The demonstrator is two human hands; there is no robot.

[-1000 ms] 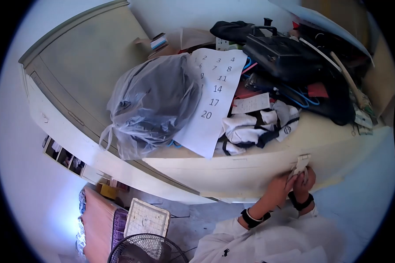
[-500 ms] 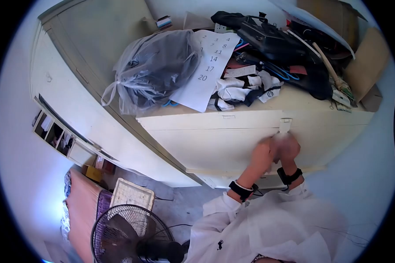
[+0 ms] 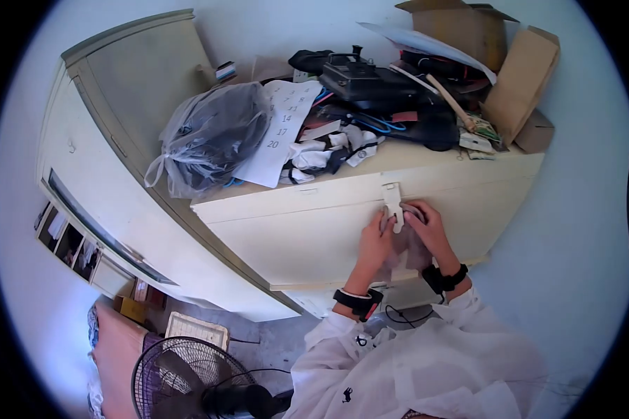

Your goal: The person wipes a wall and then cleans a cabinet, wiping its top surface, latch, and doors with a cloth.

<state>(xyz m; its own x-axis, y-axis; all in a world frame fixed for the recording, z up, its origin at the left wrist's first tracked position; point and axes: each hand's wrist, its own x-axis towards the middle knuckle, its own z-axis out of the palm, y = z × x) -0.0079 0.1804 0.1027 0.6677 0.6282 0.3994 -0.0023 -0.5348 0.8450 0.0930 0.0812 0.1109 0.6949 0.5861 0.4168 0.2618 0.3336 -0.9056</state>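
A cream metal hasp (image 3: 393, 204) hangs at the front of a large cream chest (image 3: 300, 244), just under the lid. My left hand (image 3: 376, 246) is at the hasp's left side, its fingers closed and bent against the metal. At the right side my right hand (image 3: 428, 229) has its fingers curled over a thin greyish-purple cloth (image 3: 418, 253). This cloth hangs down between both hands, below the hasp, and seems to reach the left fingers too. Black bands circle both wrists.
On the lid lie a dark-filled plastic bag (image 3: 213, 136), a numbered paper sheet (image 3: 276, 133), a black case (image 3: 363, 77), white-and-dark fabric (image 3: 318, 155) and cardboard boxes (image 3: 524, 84). A cream cabinet (image 3: 133, 188) stands left. A black fan (image 3: 189, 377) is at lower left.
My view has shifted, so the chest appears further left. My hands, blurred together under the hasp before, are now apart on either side of it, and the cloth shows between them.
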